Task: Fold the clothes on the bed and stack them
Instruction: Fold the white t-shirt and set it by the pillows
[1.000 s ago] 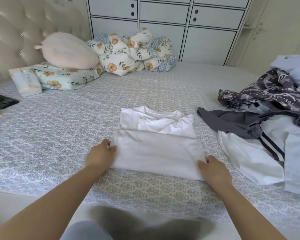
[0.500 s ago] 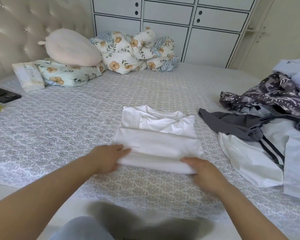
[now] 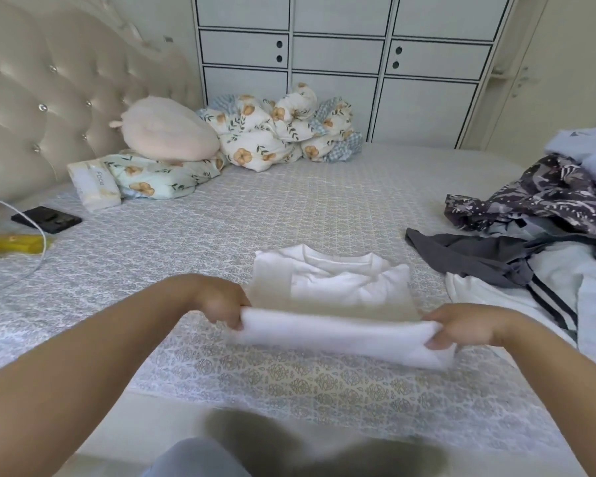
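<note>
White cupboard doors stand behind the bed (image 3: 289, 215), whose patterned grey cover carries a white shirt (image 3: 338, 287) near its front edge, collar end lying flat and near end lifted off the cover. Both hands grasp that raised fold, the left hand (image 3: 221, 301) pinching its left end and the right hand (image 3: 461, 325) curled round its right end. Unfolded clothes (image 3: 530, 242) are heaped along the bed's right edge, with pillows (image 3: 166, 132) and a floral quilt (image 3: 283, 129) at the far-left corner.
</note>
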